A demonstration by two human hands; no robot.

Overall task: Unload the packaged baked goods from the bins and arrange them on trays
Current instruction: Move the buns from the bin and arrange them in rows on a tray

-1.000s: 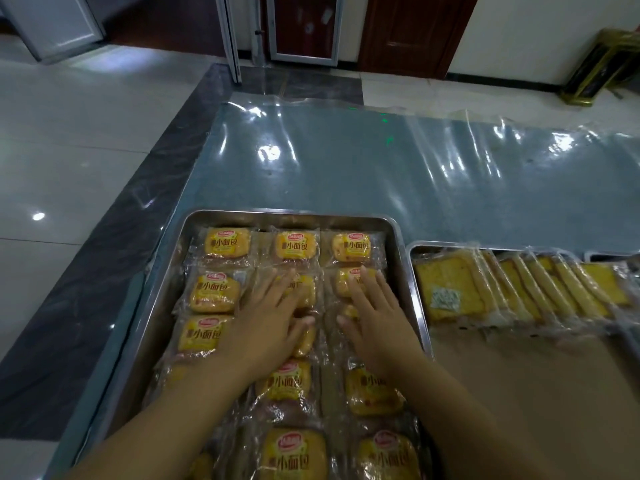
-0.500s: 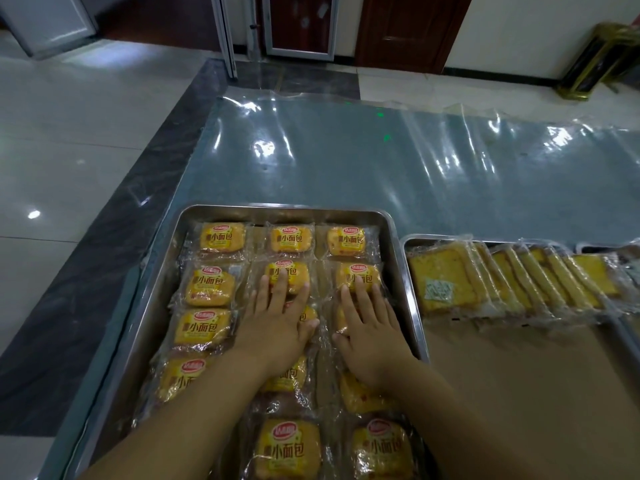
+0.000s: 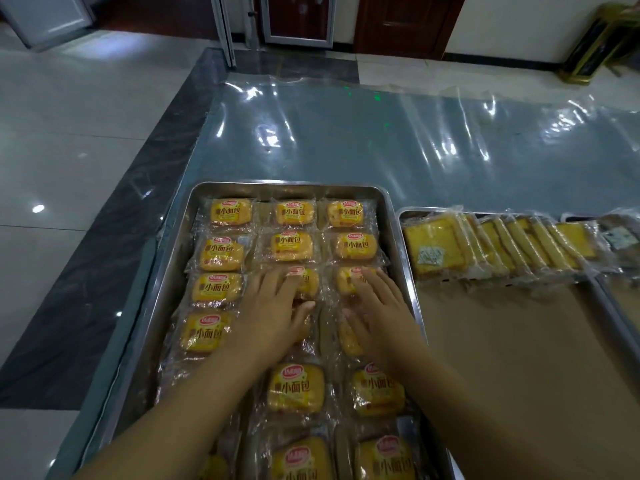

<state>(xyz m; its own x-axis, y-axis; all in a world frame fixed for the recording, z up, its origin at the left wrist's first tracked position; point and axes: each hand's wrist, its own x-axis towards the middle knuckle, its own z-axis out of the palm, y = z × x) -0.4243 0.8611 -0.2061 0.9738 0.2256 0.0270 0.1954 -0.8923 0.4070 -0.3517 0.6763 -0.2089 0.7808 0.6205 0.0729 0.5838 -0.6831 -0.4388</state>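
Head view: steel tray [image 3: 398,216] on bench, small-bread packets [image 3: 292,245] in three columns. Left hand [image 3: 273,317] and right hand [image 3: 379,317] flat, fingers spread, pressing third-row packets; unsettled packets lie directly beneath, columns running near-to-far.

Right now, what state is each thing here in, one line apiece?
Left tray: nearly full, bread packs in three columns.
Bread packs: sealed, lying flat, labels up.
Right tray: one overlapping row of cake packs along the far edge.
Cake packs: sealed.
Left hand: flat on packs.
Right hand: flat on packs.
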